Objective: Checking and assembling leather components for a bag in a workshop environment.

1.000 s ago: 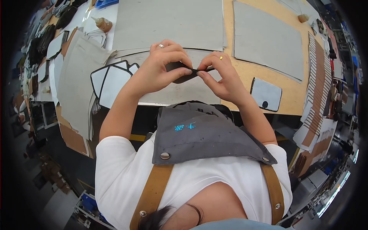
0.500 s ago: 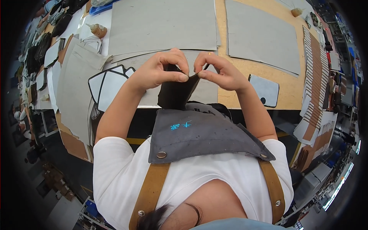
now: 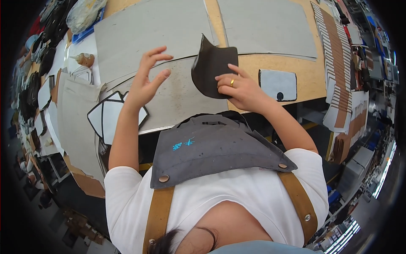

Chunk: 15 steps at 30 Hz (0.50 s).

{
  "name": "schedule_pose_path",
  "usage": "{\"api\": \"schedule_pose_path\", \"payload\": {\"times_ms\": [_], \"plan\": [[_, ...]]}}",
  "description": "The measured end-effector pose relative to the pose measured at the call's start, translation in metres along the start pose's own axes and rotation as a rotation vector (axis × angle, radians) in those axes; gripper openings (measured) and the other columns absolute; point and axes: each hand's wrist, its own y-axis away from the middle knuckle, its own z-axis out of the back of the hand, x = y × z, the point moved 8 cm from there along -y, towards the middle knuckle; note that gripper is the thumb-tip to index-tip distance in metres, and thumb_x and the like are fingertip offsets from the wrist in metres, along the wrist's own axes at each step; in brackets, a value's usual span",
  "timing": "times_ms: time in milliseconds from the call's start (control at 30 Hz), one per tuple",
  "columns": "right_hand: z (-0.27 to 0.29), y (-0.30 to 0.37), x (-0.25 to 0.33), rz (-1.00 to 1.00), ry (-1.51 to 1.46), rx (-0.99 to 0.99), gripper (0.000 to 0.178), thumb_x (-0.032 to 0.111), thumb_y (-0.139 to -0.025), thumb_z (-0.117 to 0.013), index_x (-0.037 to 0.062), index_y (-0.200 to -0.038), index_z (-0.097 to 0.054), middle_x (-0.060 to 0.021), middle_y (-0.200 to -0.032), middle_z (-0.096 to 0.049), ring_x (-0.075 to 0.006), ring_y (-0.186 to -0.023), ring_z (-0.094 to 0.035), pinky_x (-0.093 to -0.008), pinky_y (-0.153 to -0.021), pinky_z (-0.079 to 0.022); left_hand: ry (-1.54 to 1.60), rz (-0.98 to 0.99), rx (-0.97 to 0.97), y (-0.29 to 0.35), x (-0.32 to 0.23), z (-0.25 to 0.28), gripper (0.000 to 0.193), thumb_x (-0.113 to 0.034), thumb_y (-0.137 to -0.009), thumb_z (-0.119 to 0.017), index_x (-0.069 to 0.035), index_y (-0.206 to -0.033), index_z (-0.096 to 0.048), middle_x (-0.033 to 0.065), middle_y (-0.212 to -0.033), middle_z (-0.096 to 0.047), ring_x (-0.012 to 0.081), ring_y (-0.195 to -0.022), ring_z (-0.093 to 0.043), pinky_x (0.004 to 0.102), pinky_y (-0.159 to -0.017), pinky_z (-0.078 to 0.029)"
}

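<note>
A dark, flexible panel, curled up along its left side, is gripped at its lower right edge by my right hand. A ring shows on one of that hand's fingers. My left hand is raised over the grey sheet to the left, its fingers apart and nothing in them. Close to my left forearm lie several pale pieces with black edges. Right of my right hand rests a similar pale piece with a black border and a dark round spot.
Large grey sheets cover much of the wooden table. A squeeze bottle and a plastic bag in a blue tray stand at the left. Overlapping striped strips line the right side. Torn grey sheets hang over the left edge.
My left hand has let go of the dark panel and moved away to the left, opening. My right hand keeps hold of the panel, now turned flatter and farther from my apron.
</note>
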Motion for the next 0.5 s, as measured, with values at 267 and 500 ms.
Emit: {"api": "schedule_pose_path", "payload": {"times_ms": [267,500], "plan": [[-0.11,0.13,-0.147,-1.006,-0.444,-0.343,0.035,0.014,-0.081,-0.063,0.002,-0.11,-0.049,-0.0139,-0.109,-0.055,-0.0267,-0.102,-0.055,-0.0376,-0.092,-0.042,0.175,0.55,0.309,0.04,0.139,-0.13,0.045,-0.023,-0.092,-0.05,-0.008,-0.132,-0.038,0.0109,-0.133,-0.042,0.0252,-0.119,-0.043,0.0371,-0.098,-0.035],[-0.176,0.114,-0.164,-1.219,-1.009,-0.61,0.032,0.005,-0.082,-0.059,-0.0036,-0.111,-0.048,-0.0121,-0.1,-0.059,-0.0192,-0.091,-0.058,-0.0303,-0.079,-0.047,0.529,0.583,0.442,0.025,0.133,-0.195,0.05,-0.017,-0.092,-0.049,-0.002,-0.136,-0.029,0.0184,-0.133,-0.038,0.0275,-0.113,-0.048,0.0369,-0.092,-0.041]]}}
